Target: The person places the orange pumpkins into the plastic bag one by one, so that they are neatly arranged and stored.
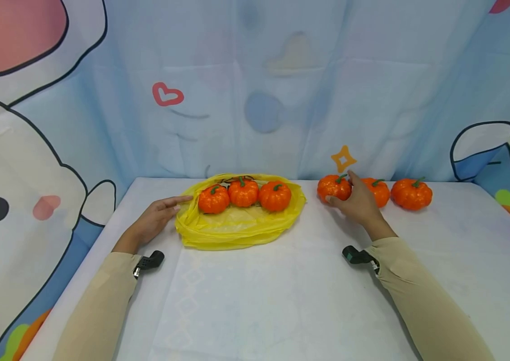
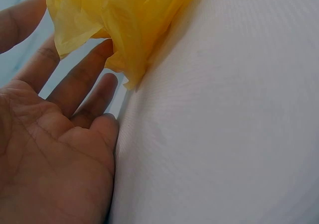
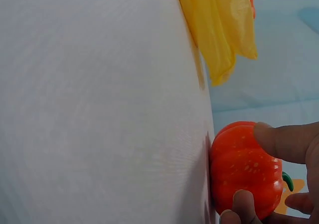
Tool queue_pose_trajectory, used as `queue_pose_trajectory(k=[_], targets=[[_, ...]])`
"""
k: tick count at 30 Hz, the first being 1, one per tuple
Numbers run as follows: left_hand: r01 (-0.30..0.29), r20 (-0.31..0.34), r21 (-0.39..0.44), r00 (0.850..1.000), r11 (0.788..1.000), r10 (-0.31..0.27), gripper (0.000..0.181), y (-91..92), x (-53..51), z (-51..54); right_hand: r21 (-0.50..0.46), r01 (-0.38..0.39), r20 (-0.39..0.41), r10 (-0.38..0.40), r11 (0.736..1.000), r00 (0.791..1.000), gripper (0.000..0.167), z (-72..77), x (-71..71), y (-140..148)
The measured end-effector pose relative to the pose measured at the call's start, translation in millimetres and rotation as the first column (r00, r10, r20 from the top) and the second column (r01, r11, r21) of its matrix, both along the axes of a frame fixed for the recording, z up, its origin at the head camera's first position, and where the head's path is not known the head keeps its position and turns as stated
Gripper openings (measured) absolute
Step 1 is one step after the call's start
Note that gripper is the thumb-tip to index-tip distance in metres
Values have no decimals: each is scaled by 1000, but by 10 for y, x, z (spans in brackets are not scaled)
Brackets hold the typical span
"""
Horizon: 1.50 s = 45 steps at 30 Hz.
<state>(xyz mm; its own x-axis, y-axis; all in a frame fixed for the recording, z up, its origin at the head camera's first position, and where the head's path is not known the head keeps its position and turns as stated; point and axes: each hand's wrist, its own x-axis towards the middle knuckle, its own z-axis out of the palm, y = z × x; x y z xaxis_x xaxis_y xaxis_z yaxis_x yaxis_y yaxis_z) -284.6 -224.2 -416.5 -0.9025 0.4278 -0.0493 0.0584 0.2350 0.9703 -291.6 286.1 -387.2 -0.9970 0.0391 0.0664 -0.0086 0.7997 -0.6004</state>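
Behind a white table (image 1: 255, 301), pale blue curtain (image 1: 214, 40) printed with cartoon animals (image 1: 20, 155) and a small orange star (image 1: 345, 150). On the table, left of centre, a yellow plastic bag (image 1: 232, 240) spread open, with three orange pumpkins (image 1: 243, 193) in a row toward its back. Well to the right of the bag, a fourth pumpkin (image 1: 332, 188), down on the tabletop and pinched between thumb and fingers of the right hand (image 1: 363, 206). Partly covered by that hand, a fifth pumpkin (image 1: 380, 193); just beside it, farther right, a sixth pumpkin (image 1: 411, 195). At the bag's left edge, the left hand (image 1: 154, 223), gripping nothing, fingers extended, fingertips touching the plastic. Along both forearms, beige sleeves (image 1: 97, 306); at each wrist, a small black device (image 1: 152, 260).
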Motion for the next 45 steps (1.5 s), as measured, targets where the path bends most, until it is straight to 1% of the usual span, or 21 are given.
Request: queue_pose_trajectory(k=[6,9,13,19,24,27,30,32,35,37,39,41,45], targets=[[4,13,30,1000,1000,-4,47,1,-4,1,14,6,0,-6,1000,1000,99,-23,-11,0],[-2,22,27,1000,1000,2,47,3,-6,1,17,16,-12,-16,1000,1000,96,-33,-15,-3],[-6,25,22,1000,1000,6,48,8,-7,-1,-1,23,-38,-23,1000,999,95,-44,-22,-1],[-4,25,44,1000,999,2,48,13,-4,-4,-64,4,-109,-11,998,994,92,-6,-4,-9],[1,25,60,1000,998,-2,48,13,3,0,-50,-16,-188,6,999,982,88,67,34,-85],[3,23,58,1000,998,-4,49,9,2,0,-41,-38,-240,27,998,970,85,124,67,-147],[1,24,56,1000,998,-2,48,7,-1,-9,-58,-60,-260,43,997,965,83,188,109,-227],[-2,26,58,1000,998,1,48,8,-1,-11,-88,-75,-251,51,993,967,82,231,138,-284],[-7,24,49,1000,999,6,47,10,0,-9,-171,-91,-181,60,981,982,81,285,189,-369],[-7,21,39,1000,999,6,47,14,-2,-4,-221,-96,-134,67,971,989,80,310,224,-422],[-13,17,28,1000,1000,12,47,9,-1,-3,-250,-105,-96,84,963,992,79,332,248,-485],[-14,14,26,1000,1000,14,47,8,-1,-2,-247,-124,-89,105,961,990,79,348,276,-546],[-22,18,33,1000,999,22,46,8,-9,-8,-240,-184,-115,160,953,980,78,383,331,-681]])
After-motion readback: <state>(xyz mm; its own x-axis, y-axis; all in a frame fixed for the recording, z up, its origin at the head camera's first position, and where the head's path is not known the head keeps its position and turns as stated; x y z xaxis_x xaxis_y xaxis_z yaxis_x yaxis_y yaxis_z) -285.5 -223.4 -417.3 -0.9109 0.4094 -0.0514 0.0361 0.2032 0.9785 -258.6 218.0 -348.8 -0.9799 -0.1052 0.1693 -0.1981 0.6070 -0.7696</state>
